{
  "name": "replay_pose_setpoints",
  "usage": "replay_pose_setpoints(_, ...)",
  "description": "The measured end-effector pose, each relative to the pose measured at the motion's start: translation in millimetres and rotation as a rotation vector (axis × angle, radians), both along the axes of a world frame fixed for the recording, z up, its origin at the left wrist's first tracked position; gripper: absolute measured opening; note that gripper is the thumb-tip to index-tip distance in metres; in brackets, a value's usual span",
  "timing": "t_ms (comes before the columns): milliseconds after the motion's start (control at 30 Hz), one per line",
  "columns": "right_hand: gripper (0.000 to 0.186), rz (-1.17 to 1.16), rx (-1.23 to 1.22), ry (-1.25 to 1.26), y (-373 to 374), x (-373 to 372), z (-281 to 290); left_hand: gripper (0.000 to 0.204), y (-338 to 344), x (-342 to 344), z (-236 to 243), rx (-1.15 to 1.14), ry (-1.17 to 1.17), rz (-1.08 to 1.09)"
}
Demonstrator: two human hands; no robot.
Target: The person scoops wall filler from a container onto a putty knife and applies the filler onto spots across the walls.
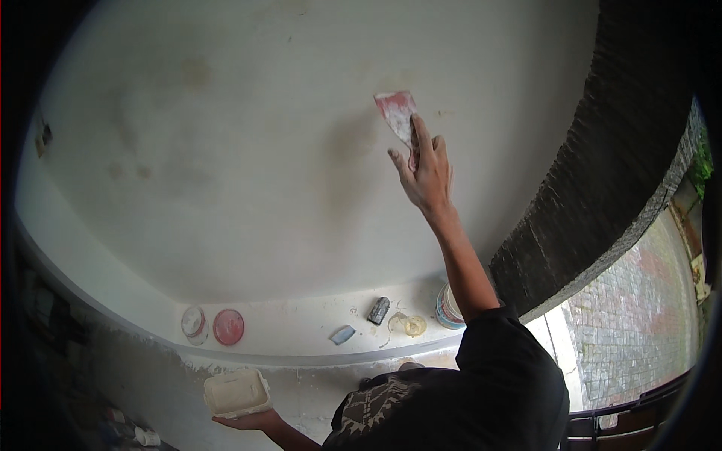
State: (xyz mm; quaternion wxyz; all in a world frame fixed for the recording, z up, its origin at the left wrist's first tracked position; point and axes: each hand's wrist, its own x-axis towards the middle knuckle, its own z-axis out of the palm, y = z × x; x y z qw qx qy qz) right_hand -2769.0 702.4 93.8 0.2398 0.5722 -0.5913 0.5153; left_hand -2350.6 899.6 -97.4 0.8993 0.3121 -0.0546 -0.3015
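My right hand (431,177) reaches up the pale wall (248,165), wrapped round the handle of a putty knife (396,111). Its wide blade is reddish, smeared with white, and lies at or close to the wall; whether it touches I cannot tell. A brownish mark shows on the wall just above the blade. Low on the left, my left hand (253,421) supports a cream-coloured rectangular tub (239,413) from below, its open side facing up. The inside of the tub looks pale; how much it holds is unclear.
Along the ledge (278,327) below the wall stand a clear pot (194,323), a red round lid (229,327), a blue-grey piece (343,334), a dark block (378,310), a yellowish disc (414,325) and a bucket (451,316). Rough dark stone (571,195) borders the right side.
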Motion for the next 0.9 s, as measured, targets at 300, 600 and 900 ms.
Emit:
replay_pose_setpoints(300, 0.066, 0.03, 0.267, 0.11, -5, 2, -81, 0.066, 2, -4, 8, 0.043, -0.032, 0.011)
replay_pose_setpoints(600, 0.064, -0.107, 0.259, 0.246, -40, -13, -92, 0.065, -8, -18, 12, 0.085, -0.012, 0.022)
replay_pose_setpoints(900, 0.056, -0.094, 0.189, 0.314, -16, -13, -102, 0.066, -1, -18, 12, 0.085, -0.01, 0.008)
